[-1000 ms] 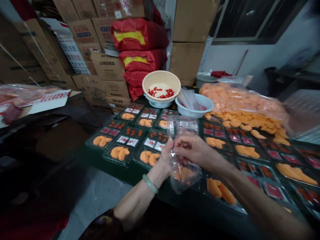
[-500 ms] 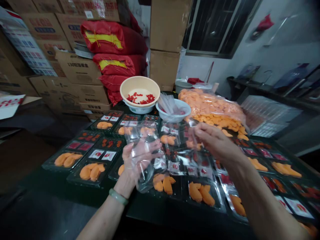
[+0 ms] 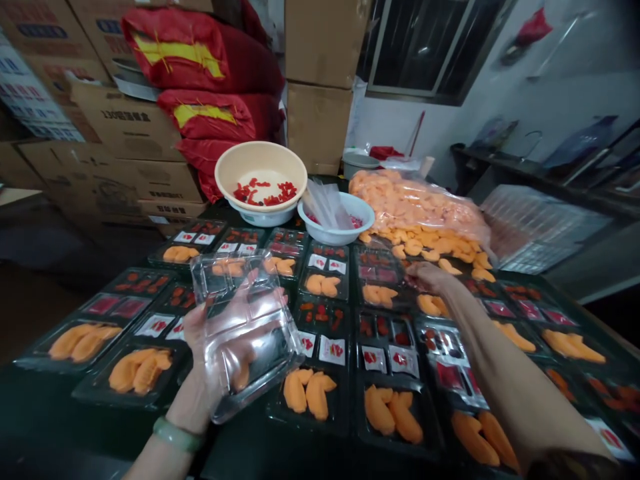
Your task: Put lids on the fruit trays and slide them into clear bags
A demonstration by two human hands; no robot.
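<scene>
My left hand [image 3: 196,337] is closed on a stack of clear plastic lids [image 3: 250,330], held tilted above the near trays; a green bangle sits on its wrist. My right hand [image 3: 429,273] reaches forward, lying flat and palm down on a black tray in the middle rows with its fingers stretched out and nothing in them. Rows of black compartment trays [image 3: 350,437] cover the table, each with orange fruit pieces [image 3: 307,393], red bits and small sachets [image 3: 333,350]. One tray [image 3: 443,340] near my right forearm shines as if lidded.
A cream bowl [image 3: 260,170] of red bits and a white bowl [image 3: 340,230] with clear bags stand at the back. A large bag of orange pieces [image 3: 415,203] lies back right, beside stacked clear trays [image 3: 530,230]. Cardboard boxes [image 3: 320,67] and red sacks [image 3: 200,60] stand behind.
My right hand has let go of the clear lid it held up and moved forward and down onto the trays. My left hand with the lid stack has dropped lower and to the left.
</scene>
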